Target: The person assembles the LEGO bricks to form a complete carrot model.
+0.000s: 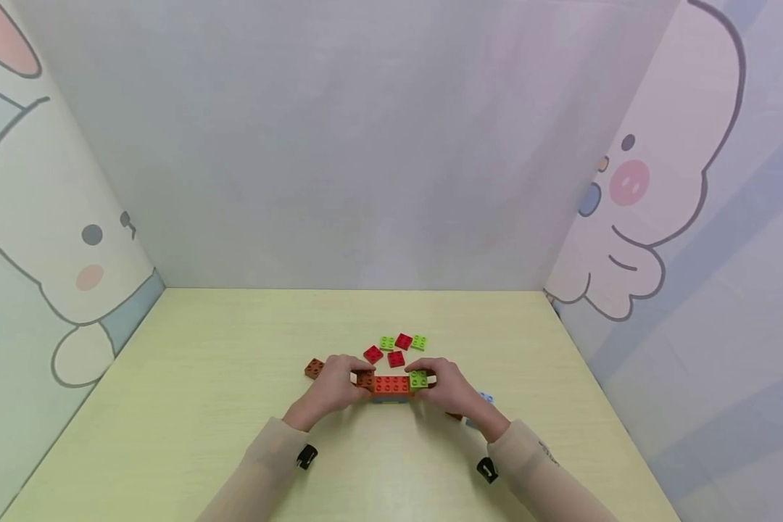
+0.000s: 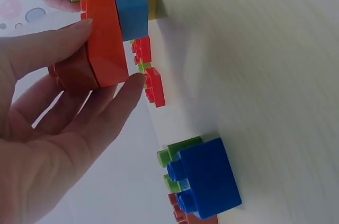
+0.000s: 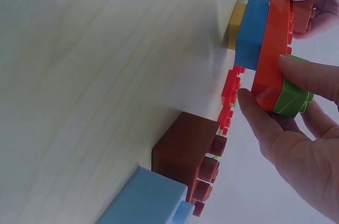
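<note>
A stack of toy building bricks stands between the two hands. Its long red brick (image 1: 391,385) lies across a blue brick (image 2: 130,4), which sits on a yellow brick (image 3: 236,25) at the bottom. On top of the red brick are a brown brick (image 1: 365,379) at the left end and a green brick (image 1: 418,379) at the right end. My left hand (image 1: 336,383) pinches the brown brick, fingertips also touching the red one. My right hand (image 1: 453,389) pinches the green brick, a fingertip near the red brick's underside.
Behind the stack lie several loose red bricks (image 1: 396,359) and light green bricks (image 1: 419,342). Left of the left hand are another brown brick (image 1: 313,368) and a dark blue brick (image 2: 209,179). Near the right wrist lie a dark brown brick (image 3: 185,147) and a light blue brick (image 3: 143,200).
</note>
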Demonstrator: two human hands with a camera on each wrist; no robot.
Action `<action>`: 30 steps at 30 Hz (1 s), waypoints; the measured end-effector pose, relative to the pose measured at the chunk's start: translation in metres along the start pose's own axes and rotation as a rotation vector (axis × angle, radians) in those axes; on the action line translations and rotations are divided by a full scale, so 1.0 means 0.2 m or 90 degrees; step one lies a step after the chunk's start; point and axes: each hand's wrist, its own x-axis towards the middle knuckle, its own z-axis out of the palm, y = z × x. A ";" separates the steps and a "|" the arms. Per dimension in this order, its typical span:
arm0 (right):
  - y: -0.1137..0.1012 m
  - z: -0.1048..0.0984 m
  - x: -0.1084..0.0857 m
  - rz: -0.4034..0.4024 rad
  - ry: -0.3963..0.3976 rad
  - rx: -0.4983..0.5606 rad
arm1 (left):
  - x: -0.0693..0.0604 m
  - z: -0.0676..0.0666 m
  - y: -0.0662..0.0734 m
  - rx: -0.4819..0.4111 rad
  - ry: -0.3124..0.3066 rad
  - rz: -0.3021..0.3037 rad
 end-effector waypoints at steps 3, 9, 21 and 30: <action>0.01 0.00 0.00 -0.003 -0.001 0.001 | 0.00 0.00 -0.01 -0.004 -0.002 -0.005; 0.01 0.01 0.01 -0.015 -0.006 0.007 | 0.01 0.00 -0.03 -0.007 0.003 -0.018; 0.00 0.00 0.00 -0.013 -0.002 0.004 | 0.01 0.01 -0.03 -0.025 0.000 -0.054; 0.00 0.00 0.00 -0.012 0.000 0.008 | 0.02 0.01 -0.01 -0.020 -0.009 -0.059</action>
